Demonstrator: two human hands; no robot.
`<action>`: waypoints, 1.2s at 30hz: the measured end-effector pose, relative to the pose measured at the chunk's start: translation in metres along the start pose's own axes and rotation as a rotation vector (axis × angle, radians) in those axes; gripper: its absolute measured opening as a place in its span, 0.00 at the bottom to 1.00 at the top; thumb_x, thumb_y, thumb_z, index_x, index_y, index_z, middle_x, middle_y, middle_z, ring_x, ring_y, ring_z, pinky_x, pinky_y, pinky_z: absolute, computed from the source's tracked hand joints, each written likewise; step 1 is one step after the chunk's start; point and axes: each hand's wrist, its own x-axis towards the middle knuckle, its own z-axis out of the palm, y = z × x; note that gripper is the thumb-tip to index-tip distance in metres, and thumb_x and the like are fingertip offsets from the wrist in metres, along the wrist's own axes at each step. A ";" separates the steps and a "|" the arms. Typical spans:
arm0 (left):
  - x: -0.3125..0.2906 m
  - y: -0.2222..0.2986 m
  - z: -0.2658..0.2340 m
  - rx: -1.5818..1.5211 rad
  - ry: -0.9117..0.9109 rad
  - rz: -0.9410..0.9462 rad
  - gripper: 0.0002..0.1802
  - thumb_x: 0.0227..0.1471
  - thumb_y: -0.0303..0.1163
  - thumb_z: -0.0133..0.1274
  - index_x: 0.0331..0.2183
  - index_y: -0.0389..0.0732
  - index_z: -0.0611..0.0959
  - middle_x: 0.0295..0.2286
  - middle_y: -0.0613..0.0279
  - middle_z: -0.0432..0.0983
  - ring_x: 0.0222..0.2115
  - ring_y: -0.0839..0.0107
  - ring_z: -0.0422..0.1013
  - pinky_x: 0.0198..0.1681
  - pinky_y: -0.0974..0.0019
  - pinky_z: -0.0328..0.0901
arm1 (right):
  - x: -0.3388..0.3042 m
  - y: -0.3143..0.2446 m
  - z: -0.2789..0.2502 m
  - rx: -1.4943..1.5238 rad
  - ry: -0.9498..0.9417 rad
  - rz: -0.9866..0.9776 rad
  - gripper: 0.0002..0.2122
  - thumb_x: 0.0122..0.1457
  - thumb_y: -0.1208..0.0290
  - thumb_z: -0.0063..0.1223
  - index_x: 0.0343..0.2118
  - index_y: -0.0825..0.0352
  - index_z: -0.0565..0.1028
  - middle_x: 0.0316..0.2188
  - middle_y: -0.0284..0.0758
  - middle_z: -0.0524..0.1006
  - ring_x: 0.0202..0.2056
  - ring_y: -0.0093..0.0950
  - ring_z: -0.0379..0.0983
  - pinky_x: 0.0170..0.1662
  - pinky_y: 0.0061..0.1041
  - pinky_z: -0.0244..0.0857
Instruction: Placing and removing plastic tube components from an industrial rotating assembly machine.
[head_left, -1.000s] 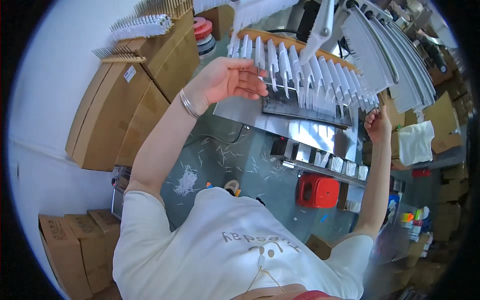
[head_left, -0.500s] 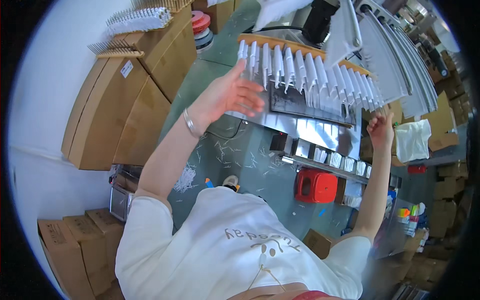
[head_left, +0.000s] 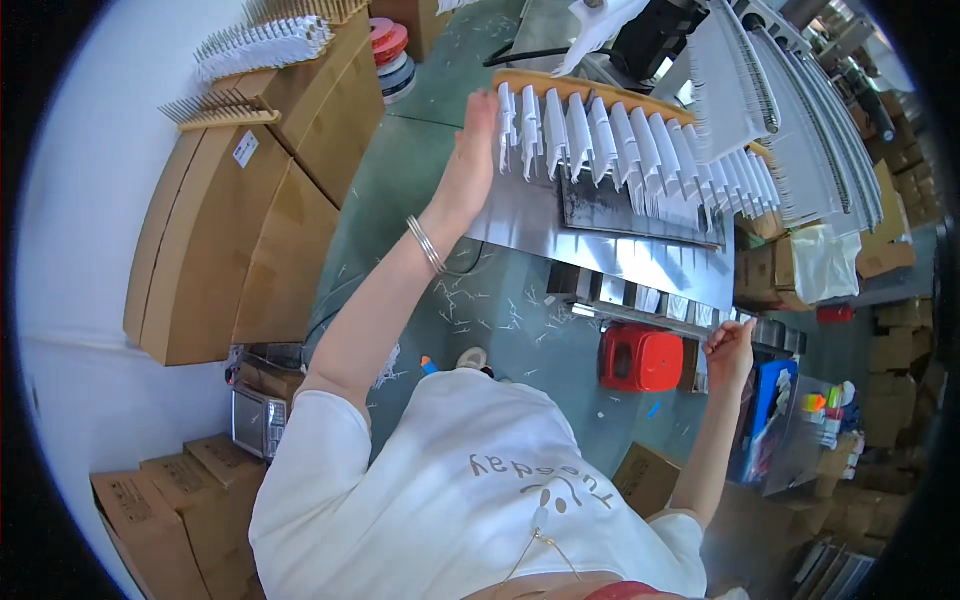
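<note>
A wooden bar (head_left: 606, 94) carries a row of white folded fabric pieces (head_left: 627, 140) that hang over the steel worktop. At the bar's left end is my left hand (head_left: 476, 145), its fingers stretched upward along the end and the thumb apart. Whether it touches the wood I cannot tell. My right hand (head_left: 729, 352) is lower, away from the row and in front of the worktop's right edge. Its fingers are curled in, and anything inside them is hidden.
Hanging white sheets on metal frames (head_left: 790, 120) crowd the upper right. A dark plate (head_left: 640, 215) lies on the steel worktop (head_left: 520, 215). Below stands a red stool (head_left: 640, 358). Cardboard boxes (head_left: 225, 240) with pin racks (head_left: 220, 108) line the left; white scraps litter the floor.
My left hand has moved up to the bar's left end, its fingers turning upward. My right hand has left the row's right end and dropped toward me, fingers curled.
</note>
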 end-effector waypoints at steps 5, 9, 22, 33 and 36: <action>-0.001 0.001 -0.003 -0.104 -0.074 -0.059 0.52 0.53 0.67 0.16 0.60 0.29 0.42 0.62 0.50 0.33 0.63 0.67 0.30 0.63 0.67 0.27 | -0.021 0.017 -0.008 0.021 0.079 -0.013 0.24 0.62 0.46 0.36 0.24 0.64 0.70 0.15 0.32 0.66 0.19 0.26 0.63 0.21 0.26 0.55; -0.006 -0.009 -0.011 -0.063 -0.086 0.022 0.51 0.53 0.68 0.13 0.60 0.31 0.44 0.63 0.54 0.34 0.63 0.66 0.29 0.63 0.64 0.23 | -0.033 0.025 0.008 -0.035 0.110 -0.030 0.22 0.62 0.47 0.39 0.23 0.64 0.70 0.15 0.31 0.67 0.18 0.24 0.64 0.21 0.24 0.56; -0.018 -0.067 0.105 1.150 -0.328 0.619 0.33 0.53 0.46 0.47 0.51 0.28 0.65 0.56 0.43 0.56 0.57 0.49 0.52 0.59 0.44 0.45 | 0.049 -0.011 0.063 -1.321 -0.247 -0.910 0.19 0.56 0.70 0.51 0.50 0.70 0.67 0.54 0.47 0.63 0.58 0.43 0.55 0.60 0.34 0.48; -0.007 -0.083 0.120 1.277 -0.262 0.253 0.27 0.54 0.39 0.48 0.49 0.28 0.69 0.44 0.37 0.68 0.47 0.42 0.63 0.51 0.47 0.56 | 0.127 -0.022 0.067 -1.408 -0.291 -0.890 0.25 0.60 0.55 0.40 0.53 0.70 0.63 0.56 0.51 0.60 0.60 0.45 0.52 0.59 0.48 0.43; -0.011 -0.080 0.124 1.287 -0.173 0.461 0.24 0.56 0.36 0.46 0.48 0.28 0.69 0.45 0.40 0.67 0.48 0.42 0.61 0.49 0.50 0.58 | 0.127 -0.013 0.054 -1.318 -0.326 -0.964 0.20 0.60 0.60 0.42 0.50 0.68 0.67 0.52 0.44 0.66 0.57 0.41 0.56 0.57 0.43 0.47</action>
